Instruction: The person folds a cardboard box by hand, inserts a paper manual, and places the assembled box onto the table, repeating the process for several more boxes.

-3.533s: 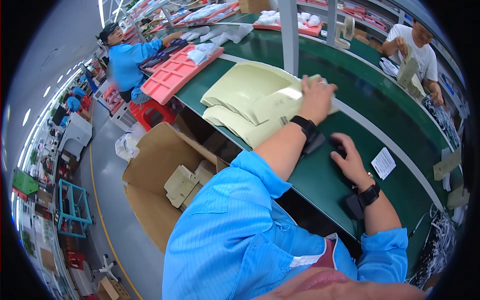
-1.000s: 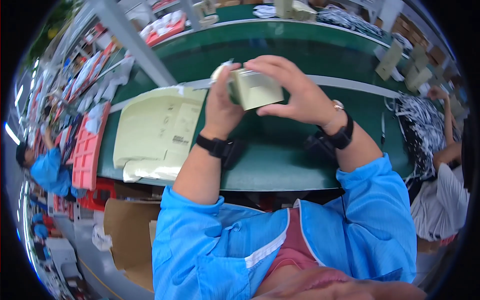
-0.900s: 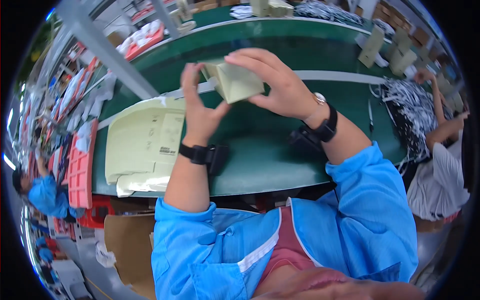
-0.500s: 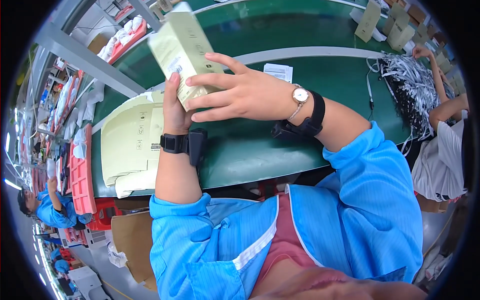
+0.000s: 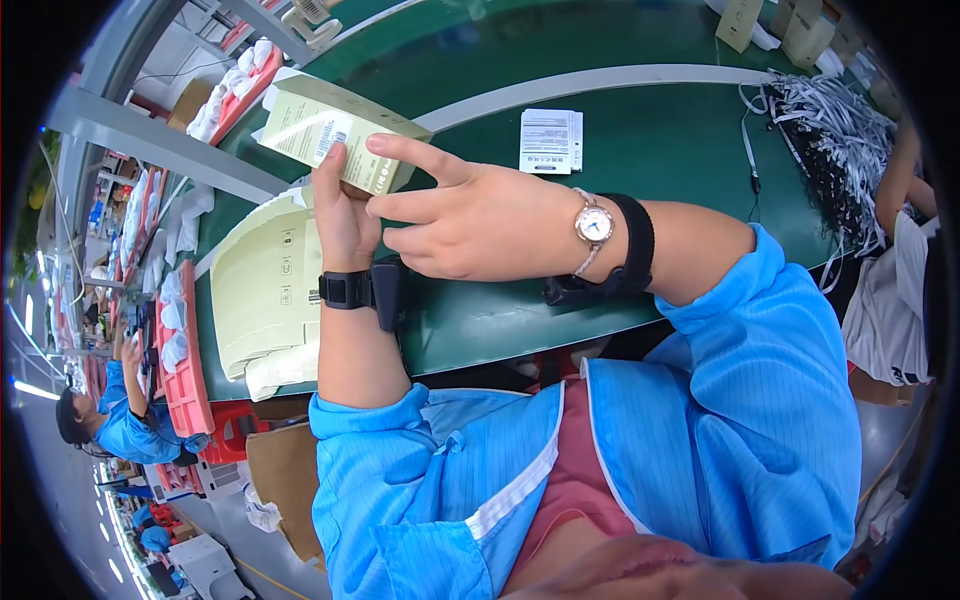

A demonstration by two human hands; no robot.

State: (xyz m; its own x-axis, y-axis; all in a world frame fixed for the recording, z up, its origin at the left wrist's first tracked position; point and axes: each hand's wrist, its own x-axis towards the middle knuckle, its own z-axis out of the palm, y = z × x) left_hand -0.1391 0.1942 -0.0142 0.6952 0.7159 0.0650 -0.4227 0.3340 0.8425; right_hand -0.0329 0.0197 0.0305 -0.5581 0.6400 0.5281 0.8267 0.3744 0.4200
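A pale yellow-green cardboard box (image 5: 300,125) is tilted over the far left of the table, a flap standing out at its far end. My left hand (image 5: 345,225) is closed on the near end, thumb along the labelled face. Beside that end is my right hand (image 5: 470,220), its fingers stretched out and apart; the index fingertip lies over the box's near edge. My right thumb is hidden. Under and beside my left forearm lies a stack of flat, unfolded cartons (image 5: 262,290) in the same pale colour.
A small stack of white printed leaflets (image 5: 552,140) lies on the green table (image 5: 480,330). At the right is a heap of grey-white straps (image 5: 835,140) near another person's arm. Upright boxes (image 5: 740,25) stand far right. A grey metal post (image 5: 170,135) and pink crates (image 5: 180,370) are at left.
The box has come down and tipped further to the left. My right hand has shifted slightly down, off the box's side toward its near end.
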